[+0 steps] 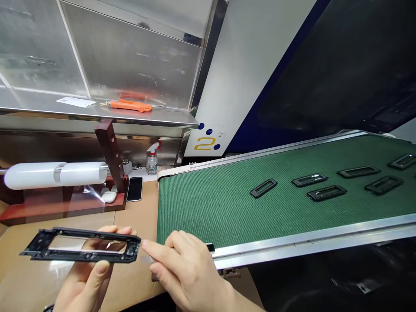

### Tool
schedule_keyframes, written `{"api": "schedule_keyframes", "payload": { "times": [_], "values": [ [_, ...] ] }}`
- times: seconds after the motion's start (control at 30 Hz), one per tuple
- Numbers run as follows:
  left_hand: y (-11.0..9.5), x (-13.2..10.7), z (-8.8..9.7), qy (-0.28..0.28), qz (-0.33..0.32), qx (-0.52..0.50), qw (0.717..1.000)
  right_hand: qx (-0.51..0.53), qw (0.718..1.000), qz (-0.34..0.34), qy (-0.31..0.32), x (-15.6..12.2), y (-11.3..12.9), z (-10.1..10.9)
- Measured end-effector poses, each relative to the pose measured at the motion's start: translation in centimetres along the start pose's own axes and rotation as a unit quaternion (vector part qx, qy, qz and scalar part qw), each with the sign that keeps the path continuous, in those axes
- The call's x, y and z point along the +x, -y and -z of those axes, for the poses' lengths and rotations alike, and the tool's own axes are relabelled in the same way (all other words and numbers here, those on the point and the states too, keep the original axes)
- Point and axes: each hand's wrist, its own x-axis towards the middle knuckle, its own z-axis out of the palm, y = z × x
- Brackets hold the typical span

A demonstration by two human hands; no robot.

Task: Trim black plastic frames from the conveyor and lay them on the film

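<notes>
A long black plastic frame (87,259) with a rectangular opening lies across my left hand (86,284), its thumb on the near edge and fingertips behind the far edge. It is held above the work table, inner side with small posts towards me. My right hand (191,268) is closed beside the frame's right end, forefinger at the tip. A slim tool with a black end (210,247) sits in that hand; a bit of pale metal shows near the thumb, and the rest is hidden by my fingers.
Right of me runs a green conveyor belt (201,203) with metal rails, carrying several similar black frames (326,193). Behind my left hand stand a red-brown stand with white film rolls (82,174), a phone (134,189) and a spray bottle (151,162). An orange air gun (131,105) lies on the shelf.
</notes>
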Motion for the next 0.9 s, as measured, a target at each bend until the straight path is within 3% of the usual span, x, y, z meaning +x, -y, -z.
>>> {"api": "schedule_keyframes", "payload": {
  "times": [0.23, 0.43, 0.67, 0.9],
  "values": [
    [0.13, -0.24, 0.26, 0.006, -0.047, 0.038, 0.998, -0.051, 0.999, 0.016, 0.001, 0.18, 0.29, 0.14],
    [0.09, -0.48, 0.39, -0.014, 0.005, -0.013, 1.000, -0.065, 0.998, 0.016, -0.002, 0.18, 0.58, 0.22],
    [0.38, -0.37, 0.53, -0.052, 0.003, -0.079, 0.996, -0.073, 0.997, 0.016, -0.022, 0.04, 0.70, 0.04],
    [0.64, -0.83, -0.28, -0.034, 0.012, -0.073, 0.997, -0.078, 0.996, 0.033, -0.029, 0.01, 0.15, -0.39]
  ]
}}
